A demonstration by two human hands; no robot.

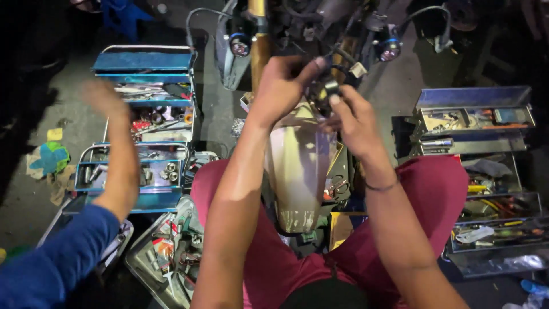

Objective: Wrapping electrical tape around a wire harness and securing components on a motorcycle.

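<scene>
My left hand (280,86) and my right hand (353,117) are raised together in front of me, both gripping a small dark round part (323,94) with wires and a white connector (358,69) near it. The part sits just below the front of a motorcycle (311,23), above its shiny fender (297,171). My legs in red shorts (434,183) straddle the fender. Fingers hide most of the part.
A blue tiered toolbox (143,60) with sockets stands open at the left; a grey toolbox (474,109) with tools stands at the right. Another person's arm in a blue sleeve (57,257) reaches up on the left, hand (103,97) blurred. A tray of parts (166,252) lies below.
</scene>
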